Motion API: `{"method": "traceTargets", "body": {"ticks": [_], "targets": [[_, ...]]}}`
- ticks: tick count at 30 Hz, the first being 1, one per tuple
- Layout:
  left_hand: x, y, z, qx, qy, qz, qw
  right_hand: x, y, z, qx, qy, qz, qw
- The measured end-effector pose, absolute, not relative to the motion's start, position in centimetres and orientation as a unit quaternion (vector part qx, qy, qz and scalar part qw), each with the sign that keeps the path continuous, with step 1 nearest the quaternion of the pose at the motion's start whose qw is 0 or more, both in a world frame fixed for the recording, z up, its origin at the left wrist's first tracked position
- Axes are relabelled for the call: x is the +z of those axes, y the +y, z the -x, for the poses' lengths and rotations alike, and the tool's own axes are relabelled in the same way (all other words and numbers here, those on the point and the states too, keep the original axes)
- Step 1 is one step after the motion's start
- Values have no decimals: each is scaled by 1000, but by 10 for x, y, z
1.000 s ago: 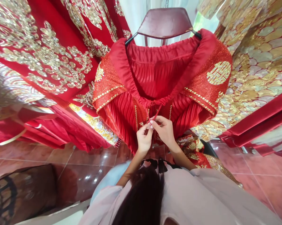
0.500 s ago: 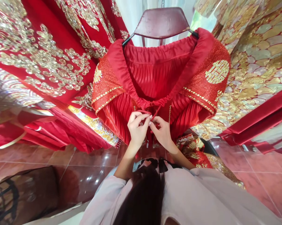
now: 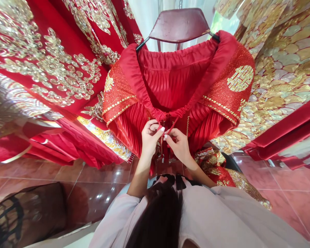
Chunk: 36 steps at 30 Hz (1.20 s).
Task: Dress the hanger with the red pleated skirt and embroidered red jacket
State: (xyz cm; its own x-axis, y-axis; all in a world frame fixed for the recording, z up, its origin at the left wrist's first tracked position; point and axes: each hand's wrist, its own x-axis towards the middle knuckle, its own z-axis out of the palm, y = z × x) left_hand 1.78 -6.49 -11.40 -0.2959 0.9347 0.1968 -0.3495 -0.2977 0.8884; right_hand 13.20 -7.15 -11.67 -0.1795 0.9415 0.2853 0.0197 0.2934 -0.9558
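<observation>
A red pleated skirt (image 3: 175,79) with gold-trimmed glitter panels hangs open from a dark red hanger (image 3: 179,26) straight ahead. Thin red drawstrings (image 3: 171,126) come out of the gathered waistband at its front centre. My left hand (image 3: 149,139) and my right hand (image 3: 179,144) meet just below that point, both with fingers pinched on the strings. The fingertips touch each other. The string ends are partly hidden behind my fingers.
Red garments with heavy gold embroidery (image 3: 49,72) hang on the left, and gold scale-patterned fabric (image 3: 284,69) hangs on the right. More red and gold cloth (image 3: 216,168) lies low behind my right wrist. The floor is glossy reddish tile (image 3: 93,186).
Both hands have risen a little toward the waistband while working the strings. My left hand has turned so its fingers curl over the string.
</observation>
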Motion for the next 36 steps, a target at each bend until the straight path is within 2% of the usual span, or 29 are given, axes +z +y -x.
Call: {"method": "traceTargets", "body": {"ticks": [5, 9, 11, 14, 19, 21, 23, 24, 25, 27, 29, 32, 36], "targets": [[-121, -75, -8, 701, 273, -210, 624, -116, -71, -131, 469, -624, 369, 505], [-121, -82, 1, 713, 154, -138, 671, -114, -70, -131, 490, -621, 352, 500], [-120, -83, 11, 747, 133, -142, 636, -113, -70, -132, 494, -617, 355, 499], [-120, -84, 38, 800, 179, -184, 542, -112, -69, -136, 494, -615, 364, 495], [-129, -92, 67, 822, 439, -307, 191, -110, -70, -142, 454, -626, 395, 495], [-129, -95, 57, 786, 507, -349, 52, -108, -71, -142, 464, -628, 390, 488], [-124, -96, 34, 712, 547, -440, -28, -106, -71, -141, 486, -635, 372, 472], [-121, -94, 21, 671, 550, -497, -20, -105, -70, -141, 484, -645, 363, 466], [-118, -92, 7, 636, 539, -551, 36, -103, -70, -141, 471, -659, 358, 464], [-111, -84, -17, 588, 484, -611, 216, -99, -69, -143, 429, -691, 352, 463], [-103, -77, -30, 546, 459, -626, 317, -94, -67, -150, 381, -716, 360, 461], [-84, -71, -22, 525, 481, -647, 273, -78, -62, -169, 294, -743, 394, 455], [-33, -62, 31, 585, 478, -649, 89, -37, -42, -209, 153, -782, 396, 457]]}}
